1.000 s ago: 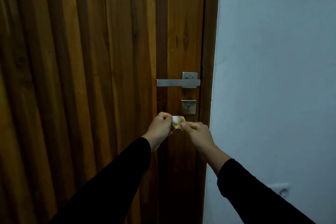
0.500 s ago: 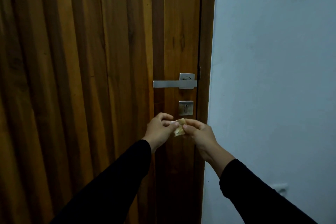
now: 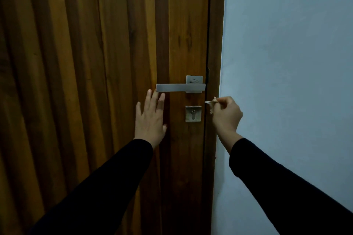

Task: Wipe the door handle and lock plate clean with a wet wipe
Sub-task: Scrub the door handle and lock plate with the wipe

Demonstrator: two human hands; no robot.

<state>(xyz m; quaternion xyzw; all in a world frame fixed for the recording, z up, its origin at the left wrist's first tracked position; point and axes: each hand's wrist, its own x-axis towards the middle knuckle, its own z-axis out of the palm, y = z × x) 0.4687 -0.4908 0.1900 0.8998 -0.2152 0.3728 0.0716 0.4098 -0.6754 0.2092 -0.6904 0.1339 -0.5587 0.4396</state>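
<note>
head | hands have parted since a second ago | left hand [image 3: 150,118] spread flat, apparently on door [image 3: 86,82] below door handle [image 3: 180,87] | right hand [image 3: 226,115] pinching wet wipe [image 3: 211,104] just right of lock plate [image 3: 193,113] | wiping not yet begun
</note>
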